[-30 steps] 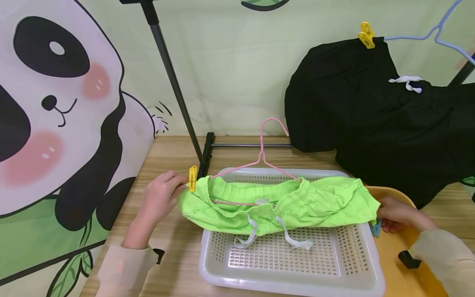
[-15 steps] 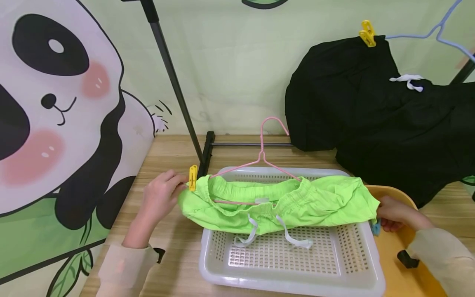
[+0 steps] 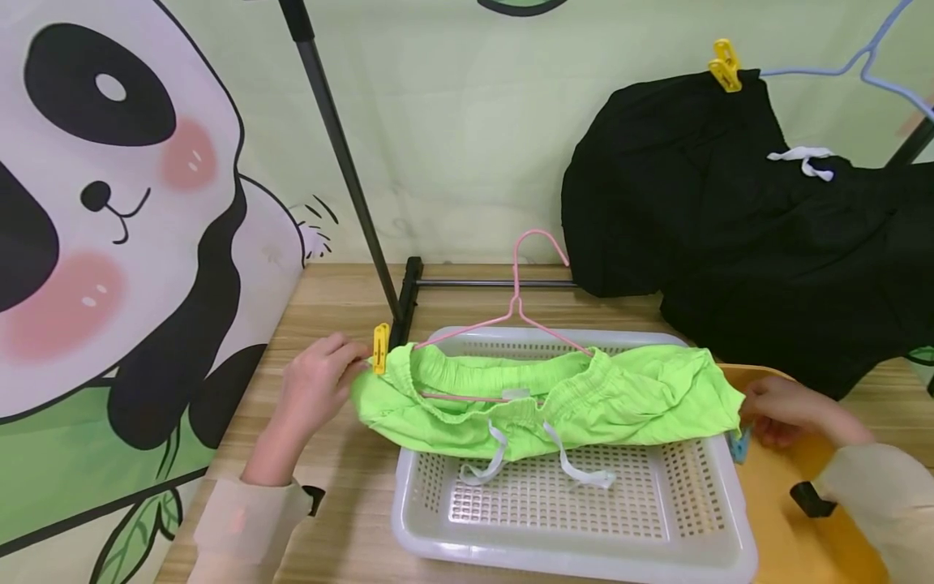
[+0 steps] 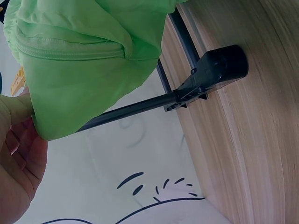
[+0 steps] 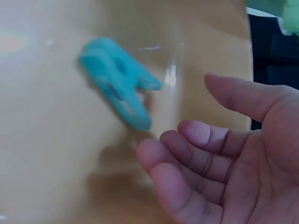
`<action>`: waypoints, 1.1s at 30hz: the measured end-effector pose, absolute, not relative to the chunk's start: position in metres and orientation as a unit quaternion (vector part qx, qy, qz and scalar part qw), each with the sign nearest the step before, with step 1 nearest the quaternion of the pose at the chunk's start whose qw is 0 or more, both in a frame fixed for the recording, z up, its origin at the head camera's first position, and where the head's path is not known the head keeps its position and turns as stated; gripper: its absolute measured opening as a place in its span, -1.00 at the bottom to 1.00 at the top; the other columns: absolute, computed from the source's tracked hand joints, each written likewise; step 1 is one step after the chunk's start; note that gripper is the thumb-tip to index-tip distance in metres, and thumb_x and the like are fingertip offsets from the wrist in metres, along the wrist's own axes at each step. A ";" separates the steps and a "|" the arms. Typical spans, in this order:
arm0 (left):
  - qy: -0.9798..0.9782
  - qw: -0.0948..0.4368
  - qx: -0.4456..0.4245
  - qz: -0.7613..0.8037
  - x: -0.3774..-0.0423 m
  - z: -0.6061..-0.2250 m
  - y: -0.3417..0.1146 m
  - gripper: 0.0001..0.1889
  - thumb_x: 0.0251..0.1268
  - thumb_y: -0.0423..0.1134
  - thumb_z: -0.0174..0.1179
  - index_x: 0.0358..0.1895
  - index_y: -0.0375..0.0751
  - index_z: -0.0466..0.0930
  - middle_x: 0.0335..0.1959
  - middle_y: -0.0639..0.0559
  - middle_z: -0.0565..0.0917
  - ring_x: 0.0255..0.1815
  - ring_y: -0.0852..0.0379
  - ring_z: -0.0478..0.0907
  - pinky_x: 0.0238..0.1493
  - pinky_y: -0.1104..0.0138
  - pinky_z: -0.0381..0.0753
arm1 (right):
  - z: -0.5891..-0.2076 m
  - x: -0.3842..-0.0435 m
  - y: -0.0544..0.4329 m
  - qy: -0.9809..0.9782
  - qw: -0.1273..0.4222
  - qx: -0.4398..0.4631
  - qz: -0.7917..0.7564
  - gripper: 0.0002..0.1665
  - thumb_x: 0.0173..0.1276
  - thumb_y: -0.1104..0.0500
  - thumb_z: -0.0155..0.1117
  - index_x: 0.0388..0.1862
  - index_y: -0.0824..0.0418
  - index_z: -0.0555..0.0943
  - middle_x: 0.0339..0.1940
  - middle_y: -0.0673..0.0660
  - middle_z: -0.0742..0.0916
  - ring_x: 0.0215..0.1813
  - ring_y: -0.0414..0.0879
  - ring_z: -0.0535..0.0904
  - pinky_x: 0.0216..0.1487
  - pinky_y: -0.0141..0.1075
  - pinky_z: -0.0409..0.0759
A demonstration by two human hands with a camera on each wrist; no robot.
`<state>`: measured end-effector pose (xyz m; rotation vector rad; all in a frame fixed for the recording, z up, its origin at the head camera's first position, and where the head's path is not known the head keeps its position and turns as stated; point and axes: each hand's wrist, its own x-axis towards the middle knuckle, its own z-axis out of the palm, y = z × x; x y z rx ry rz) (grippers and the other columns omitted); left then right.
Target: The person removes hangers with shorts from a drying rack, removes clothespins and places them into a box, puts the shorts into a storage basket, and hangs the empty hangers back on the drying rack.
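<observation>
Bright green drawstring shorts (image 3: 657,397) lie spread over a white basket (image 3: 576,560), with a pink hanger (image 3: 516,307) inside their waistband. My left hand (image 3: 317,381) pinches the left end of the shorts between thumb and fingers, beside a yellow clothes peg (image 3: 380,349) clipped at the waistband. In the left wrist view, that thumb (image 4: 18,107) presses on the green cloth. Over the orange basin (image 3: 791,527), my right hand (image 3: 784,410) holds nothing, its fingers loosely bent. A teal clothes peg (image 5: 119,81) lies in the basin just beyond the right fingertips.
Black shorts (image 3: 693,195) hang at the right from a blue hanger (image 3: 817,72), held by another yellow peg (image 3: 725,65). A black rack (image 3: 350,170) stands on the wooden table (image 3: 343,292) behind the basket. A panda-printed backdrop (image 3: 467,146) covers the wall.
My right hand has shifted slightly right over the basin, its forearm moving with it. The left hand, the green shorts and the basket have stayed in place.
</observation>
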<state>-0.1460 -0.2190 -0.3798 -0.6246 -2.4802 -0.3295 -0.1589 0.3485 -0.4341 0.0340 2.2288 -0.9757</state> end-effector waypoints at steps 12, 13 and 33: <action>-0.924 0.278 -0.232 -0.124 -0.147 -0.380 -0.219 -0.85 -0.15 -0.36 0.33 -0.40 -0.16 0.63 -0.46 0.03 0.60 -0.46 0.08 0.54 -0.58 0.30 0.48 | -0.397 -0.161 0.347 0.868 0.332 -0.021 -0.368 -0.59 0.36 -0.01 -0.09 -0.35 0.37 0.37 -0.64 0.05 0.48 -0.60 -0.15 0.43 -0.56 -0.31 0.51; -0.924 0.278 -0.232 -0.124 -0.147 -0.380 -0.219 -0.85 -0.15 -0.36 0.33 -0.40 -0.16 0.63 -0.46 0.03 0.60 -0.46 0.08 0.54 -0.58 0.30 0.48 | -0.395 -0.161 0.346 0.870 0.329 -0.024 -0.367 -0.58 0.36 -0.02 -0.09 -0.36 0.37 0.37 -0.64 0.05 0.48 -0.60 -0.15 0.43 -0.56 -0.31 0.51; -0.924 0.280 -0.231 -0.120 -0.145 -0.380 -0.219 -0.84 -0.16 -0.35 0.34 -0.40 -0.16 0.63 -0.46 0.03 0.60 -0.46 0.08 0.54 -0.55 0.30 0.50 | -0.362 -0.160 0.330 0.918 0.237 -0.065 -0.312 -0.56 0.37 -0.06 -0.10 -0.35 0.33 0.39 -0.61 0.10 0.51 -0.56 -0.11 0.44 -0.54 -0.30 0.49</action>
